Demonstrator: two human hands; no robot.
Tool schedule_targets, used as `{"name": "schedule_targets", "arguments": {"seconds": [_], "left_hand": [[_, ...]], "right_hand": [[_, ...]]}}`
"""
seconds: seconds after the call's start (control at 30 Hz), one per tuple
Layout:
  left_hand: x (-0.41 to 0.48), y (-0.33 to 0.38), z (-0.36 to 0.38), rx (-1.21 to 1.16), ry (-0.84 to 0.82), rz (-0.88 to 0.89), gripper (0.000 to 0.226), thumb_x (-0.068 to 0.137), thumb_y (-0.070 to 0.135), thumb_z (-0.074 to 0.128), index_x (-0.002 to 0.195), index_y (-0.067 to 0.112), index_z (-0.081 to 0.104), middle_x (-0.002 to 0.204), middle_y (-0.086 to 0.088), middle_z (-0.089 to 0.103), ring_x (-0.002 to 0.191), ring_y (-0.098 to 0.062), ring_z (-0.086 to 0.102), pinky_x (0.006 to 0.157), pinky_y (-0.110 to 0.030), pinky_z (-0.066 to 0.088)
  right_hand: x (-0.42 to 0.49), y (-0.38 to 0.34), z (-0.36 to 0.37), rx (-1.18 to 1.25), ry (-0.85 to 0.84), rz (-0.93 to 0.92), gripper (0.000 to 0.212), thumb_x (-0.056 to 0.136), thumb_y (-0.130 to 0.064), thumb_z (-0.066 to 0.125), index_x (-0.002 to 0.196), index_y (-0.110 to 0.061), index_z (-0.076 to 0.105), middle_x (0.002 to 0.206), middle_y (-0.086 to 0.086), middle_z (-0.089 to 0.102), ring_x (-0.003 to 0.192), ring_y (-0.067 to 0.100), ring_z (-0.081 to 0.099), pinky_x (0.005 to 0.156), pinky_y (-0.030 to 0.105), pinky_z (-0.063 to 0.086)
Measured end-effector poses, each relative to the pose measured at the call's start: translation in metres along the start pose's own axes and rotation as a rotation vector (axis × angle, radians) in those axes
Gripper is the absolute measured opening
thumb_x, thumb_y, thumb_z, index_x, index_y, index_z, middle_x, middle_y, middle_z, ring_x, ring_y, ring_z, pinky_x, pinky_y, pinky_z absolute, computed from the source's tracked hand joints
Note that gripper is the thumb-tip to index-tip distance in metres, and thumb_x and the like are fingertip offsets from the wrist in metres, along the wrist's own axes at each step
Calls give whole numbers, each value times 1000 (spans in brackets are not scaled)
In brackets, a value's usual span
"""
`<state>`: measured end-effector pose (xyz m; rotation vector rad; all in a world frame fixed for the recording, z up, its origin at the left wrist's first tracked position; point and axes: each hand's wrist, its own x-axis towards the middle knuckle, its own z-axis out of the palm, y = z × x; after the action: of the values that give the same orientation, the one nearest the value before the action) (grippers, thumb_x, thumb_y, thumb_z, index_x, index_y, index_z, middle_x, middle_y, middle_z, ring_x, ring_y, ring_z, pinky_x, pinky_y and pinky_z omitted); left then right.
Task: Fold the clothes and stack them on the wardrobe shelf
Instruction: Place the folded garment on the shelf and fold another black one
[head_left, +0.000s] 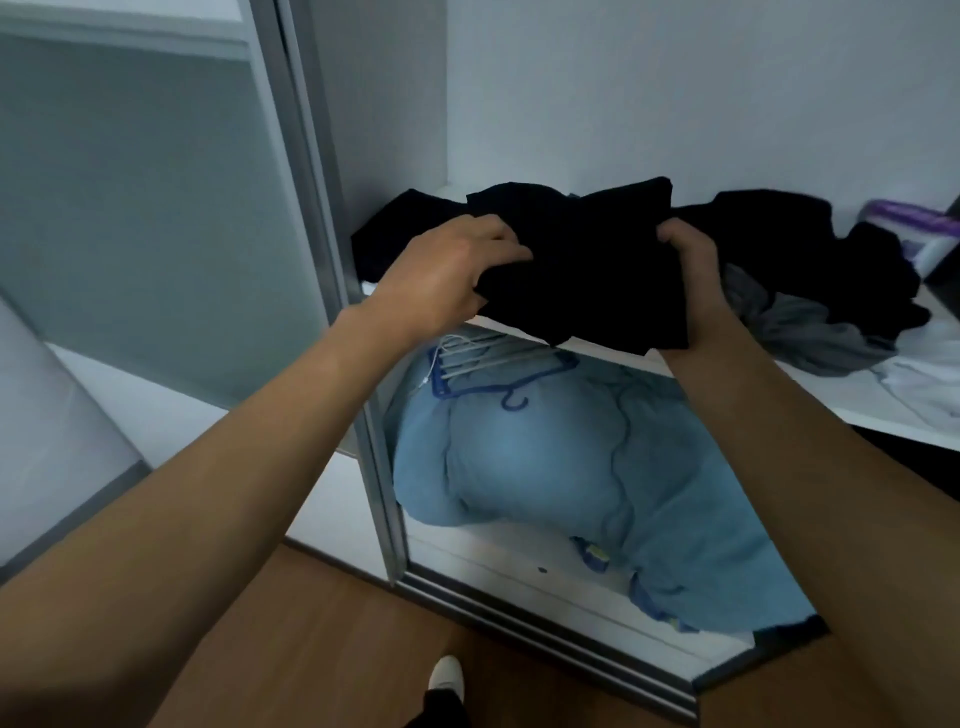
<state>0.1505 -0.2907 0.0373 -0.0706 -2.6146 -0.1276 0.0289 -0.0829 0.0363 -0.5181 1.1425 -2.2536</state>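
Gripping a folded black cloth garment (587, 270) at both sides, left hand (447, 265) and right hand (691, 270) hold it over the white wardrobe shelf (857, 400).

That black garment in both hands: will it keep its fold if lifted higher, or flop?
Likely floppy: the black garment sags and bunches between the left hand and right hand, with edges drooping over the shelf lip. Probably light, since curled fingers alone hold it. It looks matte, so slipping seems unlikely.
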Motion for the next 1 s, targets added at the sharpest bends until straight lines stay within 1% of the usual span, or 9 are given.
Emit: {"name": "schedule_targets", "arguments": {"seconds": [0.17, 0.43, 0.5, 0.6, 0.67, 0.77, 0.87, 0.93, 1.0], "left_hand": [[43, -64, 10, 54, 95, -53, 61, 74, -13, 61, 128, 14, 67, 128, -9, 62, 112, -33, 58, 82, -50, 51], [114, -172, -4, 173, 242, -139, 46, 84, 4, 64, 129, 12, 61, 132, -11, 57, 115, -34, 55, 95, -44, 45], [118, -196, -2, 199, 35, -281, 57, 80, 11, 65, 135, 17, 54, 137, -11, 51, 120, -36, 52, 105, -45, 39], [114, -216, 16, 178, -514, -593, 65, 86, 16, 58, 148, 24, 41, 152, -8, 35, 137, -33, 39, 116, -46, 32], [114, -219, 34, 86, -647, -712, 60, 89, 16, 51, 148, 20, 42, 153, -8, 40, 138, -30, 41, 115, -43, 35], [118, -224, 55, -57, -470, -886, 59, 90, 27, 51, 147, 16, 39, 145, -10, 48, 127, -30, 51, 108, -42, 42], [118, -230, 75, -108, -191, -997, 71, 93, 37, 54, 152, 14, 23, 149, -14, 43, 129, -37, 49, 107, -47, 42], [116, -229, 87, -38, -65, -1036, 69, 97, 40, 54, 152, 10, 24, 146, -18, 46, 128, -40, 50, 103, -48, 45], [114, -230, 96, 47, 1, -1034, 57, 99, 37, 54, 143, 7, 35, 138, -20, 52, 121, -40, 54, 94, -47, 46]], "right_hand": [[112, 14, 23, -16, -46, 86, 14, 84, -15, 50, 74, -16, 60, 75, 0, 55, 68, 16, 53, 64, 27, 40], [263, 26, 78, 56, -202, 17, 16, 77, -11, 51, 64, -18, 56, 65, -1, 53, 58, 17, 52, 57, 29, 45], [288, 51, 78, -67, -148, 120, 15, 79, -8, 49, 75, -13, 63, 73, 3, 60, 67, 21, 60, 66, 34, 56], [305, 103, 57, -387, -175, 471, 36, 70, 2, 42, 102, -7, 58, 94, 12, 56, 86, 32, 58, 84, 39, 52], [307, 121, 40, -546, -186, 613, 42, 74, 4, 39, 111, -4, 59, 104, 13, 59, 97, 32, 61, 92, 39, 51], [322, 116, 25, -608, -61, 540, 33, 81, -6, 46, 110, -8, 61, 90, 11, 62, 76, 23, 62, 78, 34, 53], [344, 107, 24, -916, 119, 145, 13, 82, -29, 59, 84, -16, 57, 84, 7, 56, 71, 20, 54, 70, 36, 46], [347, 108, 30, -1038, 76, 13, 31, 78, -52, 62, 77, -23, 52, 85, 1, 56, 74, 17, 55, 74, 38, 49], [345, 113, 37, -1178, -37, 68, 54, 67, -77, 57, 78, -24, 54, 99, 2, 61, 87, 19, 61, 82, 39, 50]]}}
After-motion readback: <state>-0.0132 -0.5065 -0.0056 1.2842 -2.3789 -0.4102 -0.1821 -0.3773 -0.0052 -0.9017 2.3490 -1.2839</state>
